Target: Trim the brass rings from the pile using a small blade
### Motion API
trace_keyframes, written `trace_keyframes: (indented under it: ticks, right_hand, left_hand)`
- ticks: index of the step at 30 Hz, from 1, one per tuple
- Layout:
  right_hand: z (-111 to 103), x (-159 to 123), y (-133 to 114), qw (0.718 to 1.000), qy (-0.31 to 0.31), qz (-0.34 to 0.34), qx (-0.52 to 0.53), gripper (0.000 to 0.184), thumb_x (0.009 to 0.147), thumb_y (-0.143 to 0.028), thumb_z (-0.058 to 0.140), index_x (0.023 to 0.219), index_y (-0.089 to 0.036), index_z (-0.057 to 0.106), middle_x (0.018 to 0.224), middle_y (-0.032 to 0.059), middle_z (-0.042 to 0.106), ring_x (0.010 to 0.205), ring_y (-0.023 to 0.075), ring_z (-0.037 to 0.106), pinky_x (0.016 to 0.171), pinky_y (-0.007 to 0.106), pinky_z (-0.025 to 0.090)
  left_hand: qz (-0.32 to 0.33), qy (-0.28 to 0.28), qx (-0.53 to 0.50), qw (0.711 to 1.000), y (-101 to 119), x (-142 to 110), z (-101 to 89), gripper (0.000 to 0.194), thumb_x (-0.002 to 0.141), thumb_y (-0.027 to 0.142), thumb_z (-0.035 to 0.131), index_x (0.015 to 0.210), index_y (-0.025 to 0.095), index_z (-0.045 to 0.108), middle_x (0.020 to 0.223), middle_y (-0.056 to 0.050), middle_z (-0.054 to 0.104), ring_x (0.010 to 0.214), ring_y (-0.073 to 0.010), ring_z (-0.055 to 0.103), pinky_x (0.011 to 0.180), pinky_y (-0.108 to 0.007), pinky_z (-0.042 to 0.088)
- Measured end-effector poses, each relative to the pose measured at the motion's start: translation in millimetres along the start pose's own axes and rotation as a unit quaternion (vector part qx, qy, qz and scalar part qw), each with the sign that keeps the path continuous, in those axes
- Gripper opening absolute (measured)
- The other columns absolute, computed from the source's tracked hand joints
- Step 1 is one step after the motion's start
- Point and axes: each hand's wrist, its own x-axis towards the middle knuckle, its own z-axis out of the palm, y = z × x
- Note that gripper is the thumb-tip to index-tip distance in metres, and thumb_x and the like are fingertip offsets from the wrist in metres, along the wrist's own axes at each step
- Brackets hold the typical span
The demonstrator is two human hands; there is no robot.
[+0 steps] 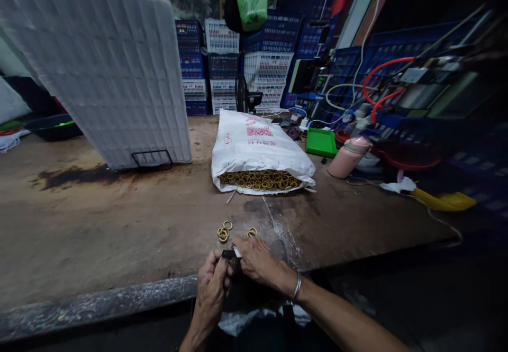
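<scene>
At the front edge of the table, my left hand (212, 278) pinches a small black piece (227, 254) between thumb and fingers. Close against it, my right hand (257, 259) has its fingers closed on a small white piece (237, 252); whether the two pieces are joined I cannot tell. Several brass-coloured rings (223, 234) lie in a loose pile just beyond my hands, and a few more rings (252, 232) sit right behind my right fingers. Farther back, a white woven sack (257, 145) lies on its side, its open mouth facing me and full of similar rings (260, 180).
A tall white ribbed panel (130, 77) stands at left in a black wire stand (153, 159). To the right are a green tray (320, 142), a pink bottle (349, 157) and a yellow scoop (446, 200). Stacked crates (268, 66) and a small black fan (246, 97) stand behind.
</scene>
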Motion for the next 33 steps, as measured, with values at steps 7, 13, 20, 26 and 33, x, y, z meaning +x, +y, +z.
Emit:
trace_keyframes:
  ticks: [7,13,20,26,33]
  right_hand:
    - [-6.8,39.7,27.4,0.995,0.054,0.075,-0.045,0.02,0.073,-0.015,0.042,0.091,-0.015,0.051,0.072,0.0047,0.06,0.062,0.0145,0.052,0.053,0.024,0.023]
    - [-2.4,65.8,24.0,0.994,0.052,0.096,-0.019,0.02,0.08,-0.033,0.044,0.09,-0.019,0.053,0.082,0.0051,0.062,0.074,0.0164,0.056,0.055,0.023,0.026]
    - [10.2,74.4,22.7,0.993,0.074,0.091,-0.028,0.019,0.077,-0.021,0.044,0.094,-0.018,0.05,0.092,0.0074,0.059,0.079,0.018,0.055,0.06,0.025,0.029]
    - [-1.0,71.0,25.0,0.992,0.082,0.093,0.008,0.02,0.074,-0.017,0.043,0.092,-0.015,0.051,0.081,0.0061,0.058,0.069,0.0147,0.051,0.055,0.024,0.026]
    - [-13.1,38.0,7.3,0.935,0.034,0.093,0.341,0.008,0.068,-0.02,0.047,0.071,-0.016,0.052,0.06,-0.0045,0.047,0.056,0.0069,0.04,0.047,0.016,0.025]
  left_hand:
    - [-0.05,-0.058,-0.146,0.986,11.3,-15.4,6.5,0.027,0.072,0.042,0.058,0.068,0.018,0.047,0.058,0.004,0.055,0.037,-0.0034,0.035,0.033,-0.015,0.026]
    - [-0.074,-0.019,-0.206,0.976,7.7,-7.8,-4.7,0.025,0.069,0.038,0.062,0.072,0.015,0.055,0.071,-0.005,0.062,0.053,-0.0093,0.05,0.04,-0.018,0.034]
    - [-0.149,0.017,-0.27,0.951,2.4,4.2,-15.0,0.033,0.052,0.028,0.076,0.08,0.017,0.061,0.064,-0.001,0.062,0.052,-0.009,0.053,0.043,-0.017,0.034]
    - [-0.169,0.053,-0.238,0.955,1.4,16.8,-19.6,0.031,0.046,0.029,0.079,0.063,0.014,0.058,0.06,-0.001,0.062,0.051,-0.0103,0.055,0.041,-0.017,0.038]
    - [0.023,0.103,-0.118,0.987,-14.9,32.7,-11.2,0.056,0.05,0.042,0.075,0.098,0.024,0.053,0.053,0.005,0.058,0.041,-0.0098,0.051,0.031,-0.015,0.032]
